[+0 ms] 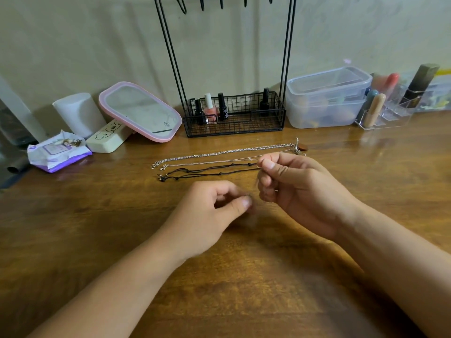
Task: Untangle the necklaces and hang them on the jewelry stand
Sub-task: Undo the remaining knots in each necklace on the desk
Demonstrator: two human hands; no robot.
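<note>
A: What has the right hand (292, 189) got?

B: Its grip is narrow, thumb and forefinger pinched on a thin strand (256, 184) that hangs down from the fingertips. It looks like a fine chain, but it is too thin and blurred to be sure.

A: And the left hand (214, 208)?

B: Thumb and fingers closed on something tiny at the tips, perhaps the clasp of that strand. I cannot tell whether it truly holds it.

A: Where are the other necklaces?

B: Just behind the hands, laid side by side on the table (97, 228). There is a silver chain (219, 152) furthest back, a thinner silver one (210, 162) next, then 2 black cords (207, 172). Their right ends run behind the right hand, with a small brown pendant (303, 148) beside it.

A: So which step is this?

B: I judge untangling: most pieces already lie apart, and nothing shows on the hooks of the stand (170, 57), though its top is cut off.

A: Next move?

B: Probably ease the pinched strand clear without dragging the laid-out ones, then lift 1 by its clasp to a hook. Thin chains knot again easily, so slow pulls
</note>
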